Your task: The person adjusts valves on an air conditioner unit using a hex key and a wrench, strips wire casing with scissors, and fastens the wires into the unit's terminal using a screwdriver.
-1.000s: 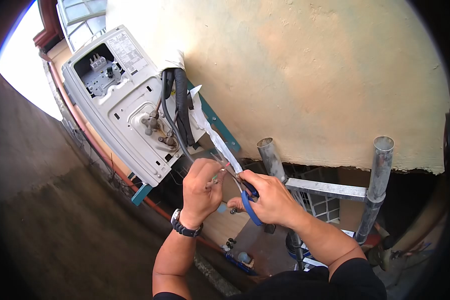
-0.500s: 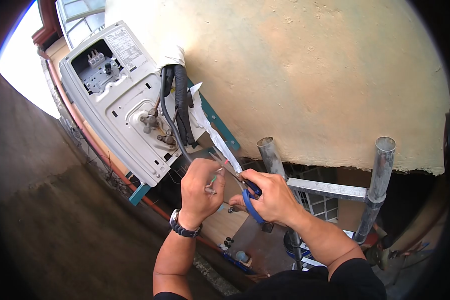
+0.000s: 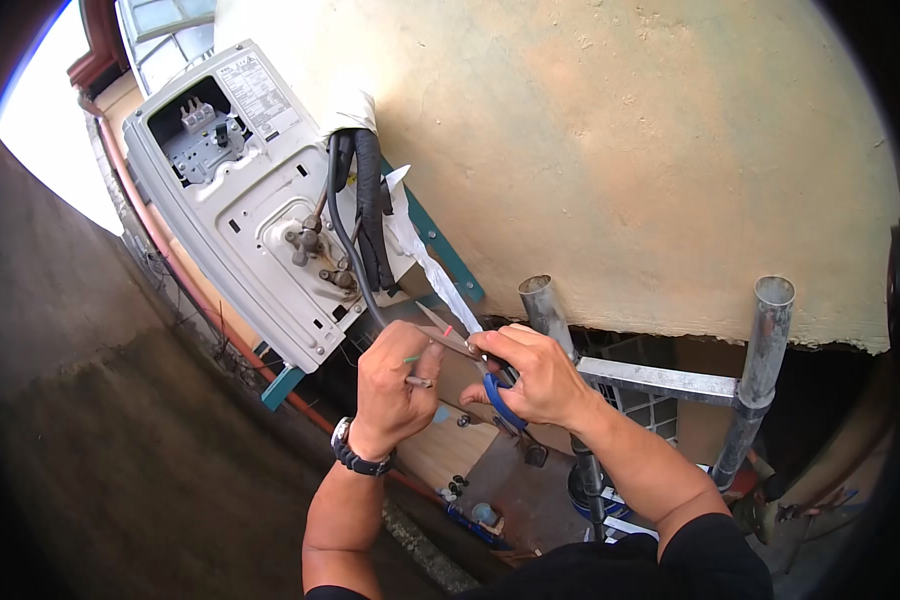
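Legible text: none. White rectangular label (image 3: 258,95) on the upper part of the pale grey metal unit (image 3: 235,205), beside the open recess: several rows of fine dark print, a darker patch near its lower edge; characters too small to resolve, so no brand, model or number recorded. Wristwatch (image 3: 341,434) on the left wrist: dial seen at a steep angle, any markings unreadable.

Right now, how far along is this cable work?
Apparently done: black cable stripped, with red wire and green wire showing. In hand: left hand grips the black cable; right hand holds scissors, blades beside the red wire. Likely left: connection, since no cable visibly reaches the terminal block.
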Demonstrator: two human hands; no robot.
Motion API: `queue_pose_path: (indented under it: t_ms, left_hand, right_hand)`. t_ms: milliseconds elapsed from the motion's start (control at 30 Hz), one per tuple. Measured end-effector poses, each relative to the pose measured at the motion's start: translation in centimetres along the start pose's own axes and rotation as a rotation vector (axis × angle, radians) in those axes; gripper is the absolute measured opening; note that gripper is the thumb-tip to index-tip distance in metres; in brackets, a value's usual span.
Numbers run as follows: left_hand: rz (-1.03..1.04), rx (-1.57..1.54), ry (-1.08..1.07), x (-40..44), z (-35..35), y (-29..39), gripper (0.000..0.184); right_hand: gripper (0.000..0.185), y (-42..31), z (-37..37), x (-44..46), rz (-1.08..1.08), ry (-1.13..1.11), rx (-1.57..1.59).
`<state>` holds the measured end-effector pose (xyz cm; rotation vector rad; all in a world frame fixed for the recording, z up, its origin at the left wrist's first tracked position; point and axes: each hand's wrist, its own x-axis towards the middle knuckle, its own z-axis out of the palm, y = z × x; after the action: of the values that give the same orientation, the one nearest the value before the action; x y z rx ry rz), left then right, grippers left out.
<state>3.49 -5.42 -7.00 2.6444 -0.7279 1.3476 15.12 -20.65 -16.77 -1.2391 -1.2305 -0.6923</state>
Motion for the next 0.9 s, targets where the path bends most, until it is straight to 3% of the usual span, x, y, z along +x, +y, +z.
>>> queue_pose_path:
  t_ms: [333,467,567,767,833,867,900]
  left_hand:
    - [0.001,-0.034,-0.076,0.5,-0.9,0.2,0.007]
    - [0.011,0.044,-0.177,2.0,-1.7,2.2,0.015]
    - [0.094,0.106,-0.076,1.4,-0.2,0.8,0.02]
    - [0.149,0.15,-0.068,1.7,0.7,0.6,0.029]
    - [0.159,0.16,-0.061,1.7,0.9,0.6,0.032]
    - [0.167,0.235,-0.052,1.3,0.9,0.4,0.036]
    - [0.172,0.313,-0.045,1.0,0.9,0.3,0.04]
  right_hand:
    - [0.057,-0.4,-0.2,0.1,0.006,-0.025,0.042]
    - [0.053,-0.4,-0.7,-0.1,0.022,0.015,-0.038]
    - [0.05,-1.1,-0.4,-0.6,0.001,0.115,-0.085]
    - [0.048,-1.7,0.2,-1.8,0.072,0.197,-0.138]
    - [0.047,-2.1,0.4,-2.3,0.275,0.285,-0.05]
    - [0.04,-2.1,-0.5,-2.1,0.482,0.323,0.112]
    - [0.04,-0.9,-0.9,-2.0,0.445,0.422,0.056]
